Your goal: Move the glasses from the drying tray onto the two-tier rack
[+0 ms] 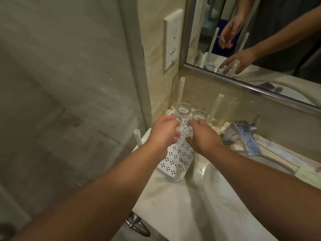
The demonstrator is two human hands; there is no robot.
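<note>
Four upright posts point(180, 91) ring the perforated tray point(178, 153); wall behind, faucet point(246, 136) right, near side open.

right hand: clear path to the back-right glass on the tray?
Probably yes. The right hand is at the near glass, and the back-right glass stands just beyond its fingers with nothing between. The white post rises right of that glass, so space on that side looks tight.

No legible text, brand or number anywhere. White wall plate point(172, 40) beside mirror carries small dark pictogram marks (too blurred to read). Nothing printed on perforated white tray point(178, 153).
</note>
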